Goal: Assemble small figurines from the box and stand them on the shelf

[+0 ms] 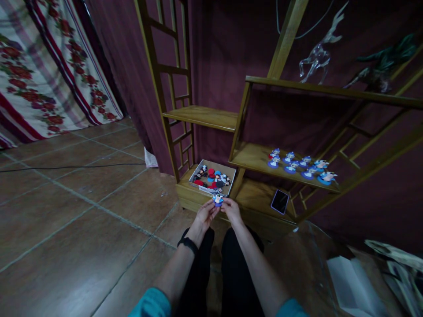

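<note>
Between my two hands is a small figurine (218,200) with a blue-and-white body and a purple round base. My left hand (205,214) grips it from the left, a dark band on that wrist. From the other side, the fingers of my right hand (232,211) pinch it too. Just beyond my hands, an open cardboard box (194,172) on the low shelf holds several more figurines and red, blue and dark round pieces. To the right, several figurines (292,166) on blue and purple bases stand in two rows on a wooden shelf (249,156).
A phone or tablet (280,201) lies on the lower right shelf. A clear deer statue (316,59) and a dark green statue (386,61) stand on the upper shelf. A cable (72,167) crosses the tiled floor at left. White paper or packaging (353,281) lies at lower right.
</note>
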A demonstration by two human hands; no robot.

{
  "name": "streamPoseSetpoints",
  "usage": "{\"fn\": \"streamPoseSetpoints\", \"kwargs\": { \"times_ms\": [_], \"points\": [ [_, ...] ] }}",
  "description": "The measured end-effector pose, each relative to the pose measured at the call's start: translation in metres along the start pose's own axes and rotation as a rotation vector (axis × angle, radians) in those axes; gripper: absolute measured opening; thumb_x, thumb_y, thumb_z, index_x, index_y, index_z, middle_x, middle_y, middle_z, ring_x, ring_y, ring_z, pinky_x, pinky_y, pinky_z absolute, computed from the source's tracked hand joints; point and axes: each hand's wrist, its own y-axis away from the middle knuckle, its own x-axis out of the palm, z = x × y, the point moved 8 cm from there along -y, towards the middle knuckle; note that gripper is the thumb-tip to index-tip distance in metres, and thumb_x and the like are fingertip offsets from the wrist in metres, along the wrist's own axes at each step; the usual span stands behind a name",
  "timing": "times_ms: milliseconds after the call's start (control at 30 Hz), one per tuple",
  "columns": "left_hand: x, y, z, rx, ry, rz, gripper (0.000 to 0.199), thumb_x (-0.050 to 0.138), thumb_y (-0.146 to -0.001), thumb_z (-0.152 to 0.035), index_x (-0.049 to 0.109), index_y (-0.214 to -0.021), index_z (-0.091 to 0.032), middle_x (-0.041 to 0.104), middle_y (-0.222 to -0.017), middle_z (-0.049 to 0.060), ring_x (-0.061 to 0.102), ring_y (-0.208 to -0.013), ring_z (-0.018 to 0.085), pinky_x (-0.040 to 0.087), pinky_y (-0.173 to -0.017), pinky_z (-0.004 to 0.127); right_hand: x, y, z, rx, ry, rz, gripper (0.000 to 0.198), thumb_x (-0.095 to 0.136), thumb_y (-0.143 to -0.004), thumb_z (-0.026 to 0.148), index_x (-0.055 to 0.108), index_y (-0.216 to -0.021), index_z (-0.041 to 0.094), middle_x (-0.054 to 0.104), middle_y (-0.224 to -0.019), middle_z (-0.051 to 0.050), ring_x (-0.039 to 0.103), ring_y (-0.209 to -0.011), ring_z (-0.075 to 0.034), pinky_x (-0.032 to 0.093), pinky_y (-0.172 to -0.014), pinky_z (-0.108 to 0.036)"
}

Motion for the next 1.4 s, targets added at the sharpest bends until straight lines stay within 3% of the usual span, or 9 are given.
{"fn": "streamPoseSetpoints", "kwargs": {
  "times_ms": [200, 467, 1067, 1233, 1400],
  "points": [
    [0.002, 0.001, 0.001, -0.014, -0.015, 0.016, 0.029, 0.059, -0.075, -0.006, 0.058, -0.103, -0.013, 0.068, -0.079, 0.008, 0.065, -0.066, 0.012, 0.054, -0.07, 0.025, -0.003, 0.007, 0.006, 0.081, -0.085, -0.02, 0.023, 0.067, -0.057, 0.03, 0.066, -0.076, 0.019, 0.067, -0.074, -0.001, 0.061, -0.062, -0.013, 0.048, -0.056, -0.024],
    [0.007, 0.0, 0.005, -0.036, -0.036, 0.107, 0.023, 0.06, -0.074, -0.007, 0.062, -0.097, -0.01, 0.068, -0.08, 0.009, 0.065, -0.065, 0.011, 0.054, -0.07, 0.023, 0.006, 0.021, 0.015, 0.168, -0.359, 0.081, 0.024, 0.074, -0.052, 0.029, 0.063, -0.071, 0.018, 0.067, -0.074, -0.001, 0.061, -0.066, -0.013, 0.048, -0.065, -0.026],
    [0.008, 0.004, 0.001, -0.018, -0.069, 0.041, 0.019, 0.06, -0.074, -0.007, 0.061, -0.093, -0.011, 0.068, -0.074, 0.007, 0.064, -0.06, 0.011, 0.054, -0.064, 0.022, 0.004, 0.019, 0.0, 0.288, -0.444, 0.096, 0.022, 0.074, -0.056, 0.022, 0.062, -0.074, 0.018, 0.069, -0.071, -0.002, 0.064, -0.067, -0.015, 0.049, -0.067, -0.027],
    [0.005, 0.007, -0.001, 0.036, -0.058, -0.036, 0.026, 0.062, -0.073, -0.009, 0.056, -0.097, -0.016, 0.066, -0.067, 0.002, 0.061, -0.054, 0.009, 0.052, -0.06, 0.021, 0.005, 0.021, 0.004, 0.253, -0.368, 0.093, 0.024, 0.07, -0.058, 0.027, 0.062, -0.078, 0.019, 0.069, -0.072, -0.001, 0.063, -0.068, -0.015, 0.049, -0.068, -0.028],
    [-0.003, 0.009, -0.004, 0.105, -0.025, -0.135, 0.035, 0.066, -0.069, -0.008, 0.051, -0.099, -0.018, 0.065, -0.067, 0.0, 0.062, -0.055, 0.009, 0.052, -0.063, 0.023, 0.003, 0.019, 0.015, 0.103, -0.184, 0.044, 0.023, 0.067, -0.057, 0.027, 0.063, -0.079, 0.021, 0.068, -0.079, 0.0, 0.062, -0.074, -0.015, 0.047, -0.069, -0.027]
  ]
}}
